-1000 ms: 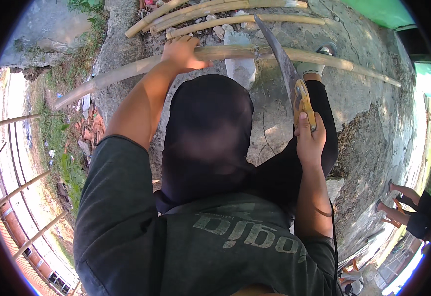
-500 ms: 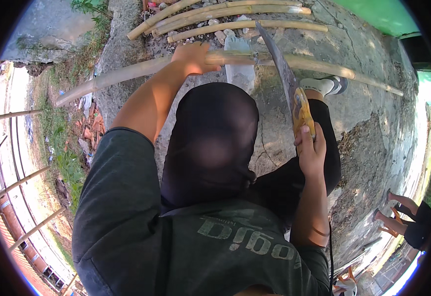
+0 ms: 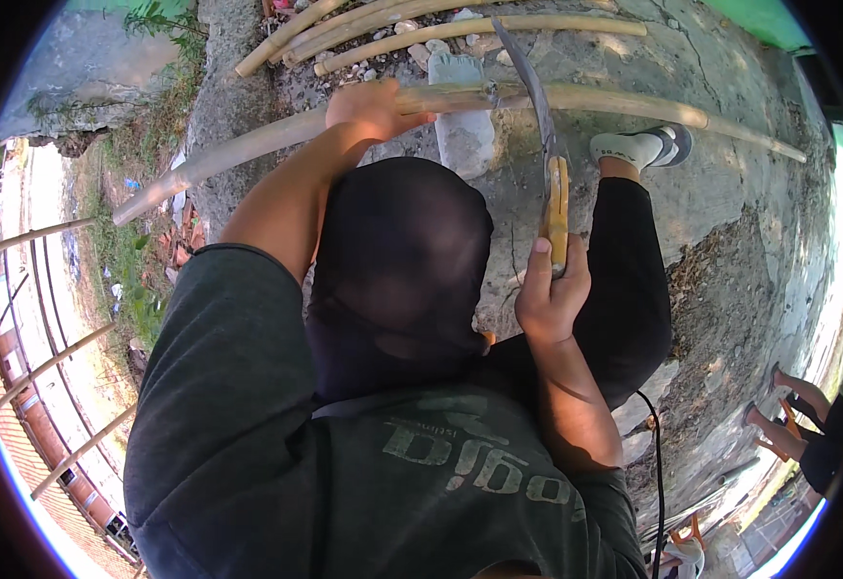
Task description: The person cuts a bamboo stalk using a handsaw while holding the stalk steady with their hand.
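A long bamboo pole [image 3: 624, 100] lies crosswise in front of me, over a pale block [image 3: 467, 145]. My left hand [image 3: 363, 108] grips it left of the block, the thumb pointing right along the near side. In my right hand [image 3: 553, 294] is a handsaw with a yellow handle [image 3: 557, 198], the fingers closed round the handle's near end. Its dark, slightly curved blade [image 3: 541, 106] points away from me and crosses the pole just right of the block. A dark mark shows on the pole beside the blade. Whether the teeth touch the bamboo I cannot tell.
Several more bamboo poles [image 3: 498, 27] lie on the ground beyond. My foot in a white sock and sandal [image 3: 641, 148] stands near the pole's right part. Rubble and weeds [image 3: 141, 261] are at the left. Another person's legs [image 3: 798, 415] show at the far right.
My right hand has moved left with the saw, and the blade has turned more edge-on to the view. My left hand keeps its hold on the pole.
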A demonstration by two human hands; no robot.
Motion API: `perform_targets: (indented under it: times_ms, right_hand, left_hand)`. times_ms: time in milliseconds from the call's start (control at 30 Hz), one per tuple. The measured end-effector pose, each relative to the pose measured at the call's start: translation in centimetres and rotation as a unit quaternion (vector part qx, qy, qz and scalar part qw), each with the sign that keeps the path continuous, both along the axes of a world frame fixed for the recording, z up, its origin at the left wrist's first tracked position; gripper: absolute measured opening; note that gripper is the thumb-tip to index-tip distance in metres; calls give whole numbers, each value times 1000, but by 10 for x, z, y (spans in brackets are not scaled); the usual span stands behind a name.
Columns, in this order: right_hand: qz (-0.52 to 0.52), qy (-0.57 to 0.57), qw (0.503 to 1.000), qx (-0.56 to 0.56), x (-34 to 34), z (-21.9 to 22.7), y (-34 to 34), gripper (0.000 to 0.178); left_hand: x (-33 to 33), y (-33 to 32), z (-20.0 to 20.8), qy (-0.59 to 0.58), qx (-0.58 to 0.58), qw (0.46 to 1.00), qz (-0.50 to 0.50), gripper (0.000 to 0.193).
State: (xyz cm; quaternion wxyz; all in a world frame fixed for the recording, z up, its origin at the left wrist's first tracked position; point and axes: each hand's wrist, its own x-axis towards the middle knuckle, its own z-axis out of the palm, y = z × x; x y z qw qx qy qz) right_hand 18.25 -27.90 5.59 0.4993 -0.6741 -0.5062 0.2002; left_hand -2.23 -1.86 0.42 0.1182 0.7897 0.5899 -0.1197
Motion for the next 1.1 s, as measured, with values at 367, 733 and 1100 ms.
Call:
perform_targets:
  times_ms: [367, 733, 1100]
  right_hand:
    - [-22, 292, 942, -166, 54, 54, -35, 26]
    - [25, 270, 948, -168, 44, 43, -14, 31]
    - [8, 353, 933, -75, 59, 0, -34, 29]
  left_hand:
    - [-14, 19, 12, -1, -53, 999, -7, 82]
    - [-22, 19, -7, -5, -24, 1000, -10, 83]
    - [-23, 4, -16, -53, 25, 998, -6, 84]
